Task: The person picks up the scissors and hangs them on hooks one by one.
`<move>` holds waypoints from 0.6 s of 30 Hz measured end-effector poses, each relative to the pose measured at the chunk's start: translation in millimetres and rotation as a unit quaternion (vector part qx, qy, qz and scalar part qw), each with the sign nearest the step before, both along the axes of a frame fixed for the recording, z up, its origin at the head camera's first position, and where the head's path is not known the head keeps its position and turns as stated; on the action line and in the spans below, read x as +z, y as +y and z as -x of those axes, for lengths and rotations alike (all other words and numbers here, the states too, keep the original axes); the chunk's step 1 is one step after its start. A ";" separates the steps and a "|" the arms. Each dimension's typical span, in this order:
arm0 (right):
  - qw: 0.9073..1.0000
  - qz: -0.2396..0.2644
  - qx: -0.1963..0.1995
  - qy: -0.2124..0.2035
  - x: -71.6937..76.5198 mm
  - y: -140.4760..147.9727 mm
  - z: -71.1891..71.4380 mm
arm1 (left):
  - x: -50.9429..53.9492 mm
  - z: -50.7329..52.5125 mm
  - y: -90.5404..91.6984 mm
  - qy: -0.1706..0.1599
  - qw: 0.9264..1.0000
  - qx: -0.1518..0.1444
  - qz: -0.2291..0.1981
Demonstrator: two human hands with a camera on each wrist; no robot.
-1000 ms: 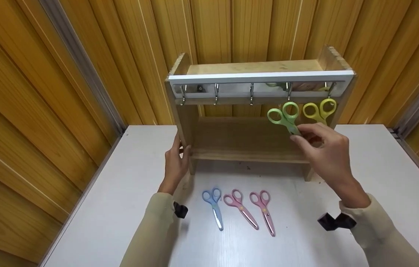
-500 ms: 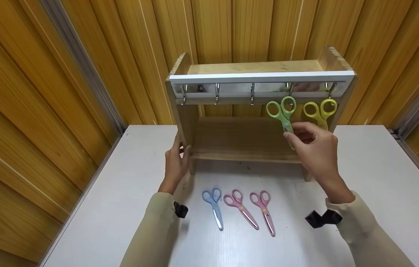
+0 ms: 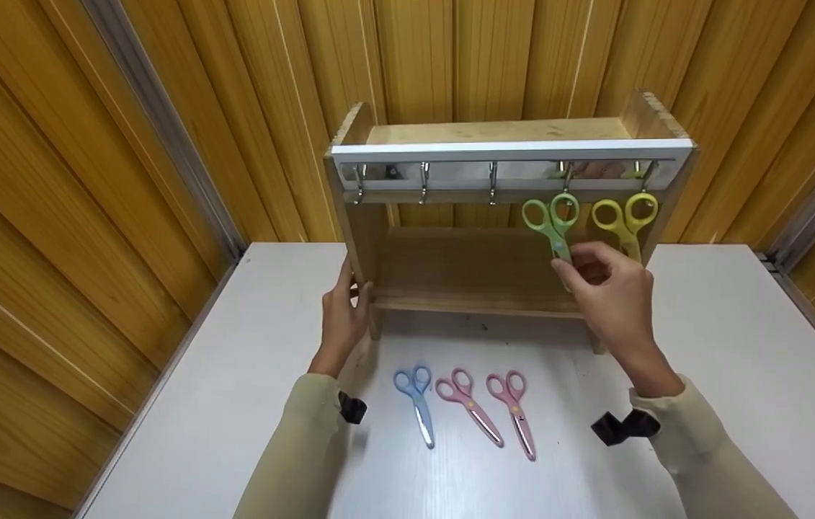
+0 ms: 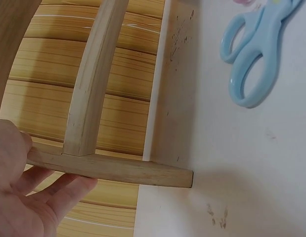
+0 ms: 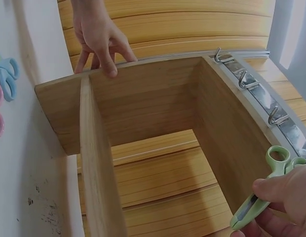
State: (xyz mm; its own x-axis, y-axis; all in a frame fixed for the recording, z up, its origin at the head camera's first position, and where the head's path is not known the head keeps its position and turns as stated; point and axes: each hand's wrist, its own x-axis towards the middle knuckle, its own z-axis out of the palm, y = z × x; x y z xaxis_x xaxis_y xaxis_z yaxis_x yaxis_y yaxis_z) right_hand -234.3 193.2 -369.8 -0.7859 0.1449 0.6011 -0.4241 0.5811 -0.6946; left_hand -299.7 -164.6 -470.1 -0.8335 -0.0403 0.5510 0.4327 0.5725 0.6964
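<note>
In the head view my right hand (image 3: pixel 612 299) pinches green scissors (image 3: pixel 558 241) by the blade end, handles up; the right finger loop is around the tip of the fourth hook (image 3: pixel 567 176). Beside them, yellow scissors (image 3: pixel 623 222) hang from the rightmost hook. My left hand (image 3: pixel 342 317) holds the left side panel of the wooden rack (image 3: pixel 479 304), thumb in front. The left wrist view shows its fingers (image 4: pixel 73 192) behind the panel edge (image 4: pixel 123 170). The right wrist view shows the closed green blades (image 5: pixel 249 210) between thumb and fingers.
Blue scissors (image 3: pixel 418 407) and two pink pairs, one in the middle (image 3: pixel 470 407) and one at right (image 3: pixel 515 411), lie on the white table (image 3: pixel 234 404) in front of the rack. The three left hooks (image 3: pixel 422 184) hold nothing. Wood-panelled walls stand behind and left.
My right hand has moved left with the green scissors, bringing their right loop up to the fourth hook, then slightly down. My left hand has stayed on the side panel.
</note>
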 end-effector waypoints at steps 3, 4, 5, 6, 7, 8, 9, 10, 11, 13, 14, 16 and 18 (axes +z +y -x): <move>1.000 0.002 0.001 0.001 -3.8 -0.1 1.1 | 0.1 -0.2 0.0 -0.001 1.000 0.002 0.001; 1.000 0.003 0.002 0.001 -5.1 -0.2 1.6 | 0.2 -0.3 0.1 -0.003 1.000 0.002 0.001; 1.000 0.004 0.004 0.001 -6.6 -0.3 2.0 | 0.5 -0.5 0.2 -0.003 1.000 0.002 0.000; 1.000 0.005 0.005 0.001 -8.2 -0.3 2.4 | 0.8 -0.6 0.3 -0.003 1.000 0.001 0.001; 1.000 0.007 0.006 0.000 -9.8 -0.4 2.8 | 1.0 -0.8 0.4 -0.006 1.000 0.001 0.001; 1.000 0.008 0.007 0.000 -11.4 -0.7 3.4 | 1.1 -1.0 0.5 -0.009 1.000 0.001 0.001; 1.000 0.009 0.007 0.000 -13.0 -0.9 3.9 | 1.1 -1.1 0.4 -0.011 1.000 0.000 0.001; 1.000 0.010 0.007 -0.001 -14.7 -1.3 4.7 | 1.2 -1.4 0.5 -0.013 1.000 0.000 -0.001; 1.000 0.010 0.006 -0.002 -16.2 -1.6 5.2 | 1.3 -1.7 0.5 -0.014 1.000 -0.001 -0.003; 1.000 0.010 0.005 -0.003 -18.8 -2.6 6.3 | 1.0 -1.8 0.3 -0.019 1.000 -0.001 -0.004; 1.000 0.011 0.004 -0.004 -20.0 -3.1 7.0 | 1.0 -1.9 0.3 -0.019 1.000 -0.002 -0.005; 1.000 0.011 0.002 -0.005 -22.1 -3.9 8.1 | 0.8 -2.0 0.1 -0.019 1.000 -0.003 -0.006; 1.000 0.012 -0.001 -0.008 -24.0 -4.5 9.4 | 0.5 -2.0 0.1 -0.021 1.000 -0.004 -0.005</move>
State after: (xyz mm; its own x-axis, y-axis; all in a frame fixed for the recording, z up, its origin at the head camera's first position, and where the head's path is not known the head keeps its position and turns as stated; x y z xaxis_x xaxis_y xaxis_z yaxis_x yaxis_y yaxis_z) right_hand -243.7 188.8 -393.8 -0.7945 0.1608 0.5855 -0.4121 0.5655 -0.7145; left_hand -297.7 -164.6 -469.6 -0.8562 -0.0396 0.5151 0.4070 0.5622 0.7199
